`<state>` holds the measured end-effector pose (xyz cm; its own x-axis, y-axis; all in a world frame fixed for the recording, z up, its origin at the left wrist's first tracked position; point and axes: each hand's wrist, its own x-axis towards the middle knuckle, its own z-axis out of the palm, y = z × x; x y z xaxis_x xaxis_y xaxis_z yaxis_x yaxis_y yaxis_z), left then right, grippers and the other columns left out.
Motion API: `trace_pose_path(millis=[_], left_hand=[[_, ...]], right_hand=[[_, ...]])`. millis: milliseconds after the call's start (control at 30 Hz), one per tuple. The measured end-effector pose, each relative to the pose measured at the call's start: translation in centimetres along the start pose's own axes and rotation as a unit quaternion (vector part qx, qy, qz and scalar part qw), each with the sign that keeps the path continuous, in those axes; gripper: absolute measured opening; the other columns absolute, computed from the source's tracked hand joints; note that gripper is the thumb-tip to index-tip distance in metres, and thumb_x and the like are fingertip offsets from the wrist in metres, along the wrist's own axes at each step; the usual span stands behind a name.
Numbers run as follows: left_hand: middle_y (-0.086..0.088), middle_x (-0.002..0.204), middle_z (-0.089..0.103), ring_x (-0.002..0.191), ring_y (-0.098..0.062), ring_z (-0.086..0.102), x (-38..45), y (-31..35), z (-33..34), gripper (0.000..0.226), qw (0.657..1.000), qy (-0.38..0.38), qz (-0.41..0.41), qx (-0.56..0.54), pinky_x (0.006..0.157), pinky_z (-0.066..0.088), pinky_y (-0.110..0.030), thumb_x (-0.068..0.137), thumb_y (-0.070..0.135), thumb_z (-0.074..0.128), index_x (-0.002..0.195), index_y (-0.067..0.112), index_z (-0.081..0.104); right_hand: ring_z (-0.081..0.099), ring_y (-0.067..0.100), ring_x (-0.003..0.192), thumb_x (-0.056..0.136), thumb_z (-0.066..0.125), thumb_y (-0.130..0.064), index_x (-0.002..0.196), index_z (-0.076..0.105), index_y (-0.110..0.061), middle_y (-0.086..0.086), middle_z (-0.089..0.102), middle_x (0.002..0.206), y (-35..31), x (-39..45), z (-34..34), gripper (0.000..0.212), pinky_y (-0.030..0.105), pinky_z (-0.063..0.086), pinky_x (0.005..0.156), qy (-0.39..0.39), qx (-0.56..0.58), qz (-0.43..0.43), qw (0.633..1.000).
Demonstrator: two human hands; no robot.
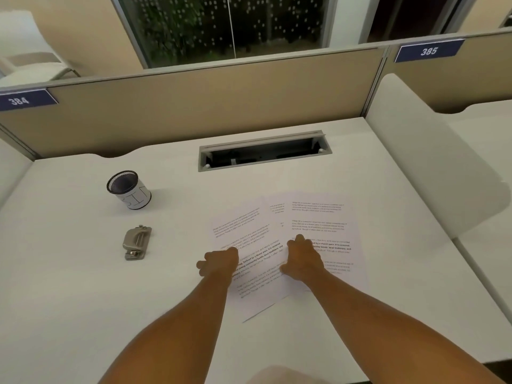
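Pressing white printed paper sheets [318,217], fanned and overlapping, under both palms | right hand [303,259] fingers extended on top | left hand [219,263] curled at leftmost sheet's edge, grip unclear

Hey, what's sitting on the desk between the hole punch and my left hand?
Nothing. The head view shows only bare white desk between the hole punch and the left hand.
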<state>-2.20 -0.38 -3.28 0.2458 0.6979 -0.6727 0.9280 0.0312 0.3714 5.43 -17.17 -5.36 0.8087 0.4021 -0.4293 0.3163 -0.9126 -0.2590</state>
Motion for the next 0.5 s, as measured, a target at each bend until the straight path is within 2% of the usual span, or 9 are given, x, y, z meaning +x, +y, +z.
trace_pose_path(millis=[133,233,333,400,500], left_hand=[[-0.012,0.121,0.041,0.119,-0.031,0.041,0.7,0.1,-0.2,0.055,0.999,-0.018,-0.031,-0.035,0.098,0.045,-0.040,0.090,0.035,0.045,0.133,0.002,0.042],[-0.014,0.125,0.045,0.117,-0.031,0.047,1.0,0.3,0.0,0.051,0.994,-0.034,-0.035,-0.100,0.098,0.050,-0.042,0.087,0.032,0.051,0.129,0.003,0.044],[-0.013,0.123,0.057,0.106,-0.028,0.060,1.1,0.5,0.4,0.048,0.971,-0.076,-0.035,-0.225,0.081,0.057,-0.037,0.086,0.027,0.060,0.127,0.006,0.045],[-0.010,0.111,0.064,0.095,-0.025,0.063,1.2,0.4,0.7,0.045,0.963,-0.102,-0.018,-0.248,0.072,0.053,-0.030,0.087,0.028,0.061,0.125,0.006,0.054],[-0.013,0.118,0.065,0.113,-0.029,0.062,1.9,0.2,1.0,0.053,0.962,-0.111,-0.002,-0.249,0.094,0.050,-0.037,0.087,0.040,0.067,0.127,0.005,0.058]], right_hand=[[0.040,0.025,0.119,0.079,0.074,-0.025,0.124,0.050,-0.009,0.008,0.038,0.130,-0.3,0.2,0.5,0.053,0.034,0.050,0.086,0.010,-0.005,0.005,1.000],[0.041,0.026,0.119,0.078,0.076,-0.025,0.124,0.050,-0.009,0.008,0.038,0.130,-0.4,0.4,0.6,0.055,0.034,0.050,0.086,0.017,-0.010,0.005,1.000],[0.041,0.026,0.119,0.078,0.077,-0.028,0.125,0.049,-0.010,0.008,0.038,0.130,-0.4,0.6,0.7,0.057,0.035,0.050,0.086,0.018,-0.013,0.008,1.000],[0.042,0.025,0.119,0.077,0.078,-0.030,0.125,0.049,-0.011,0.007,0.038,0.130,-0.3,0.6,0.7,0.059,0.035,0.050,0.088,0.018,-0.013,0.008,1.000],[0.042,0.025,0.118,0.077,0.078,-0.031,0.125,0.049,-0.011,0.007,0.039,0.129,-0.1,0.6,0.7,0.060,0.035,0.052,0.087,0.023,-0.011,0.007,1.000]])
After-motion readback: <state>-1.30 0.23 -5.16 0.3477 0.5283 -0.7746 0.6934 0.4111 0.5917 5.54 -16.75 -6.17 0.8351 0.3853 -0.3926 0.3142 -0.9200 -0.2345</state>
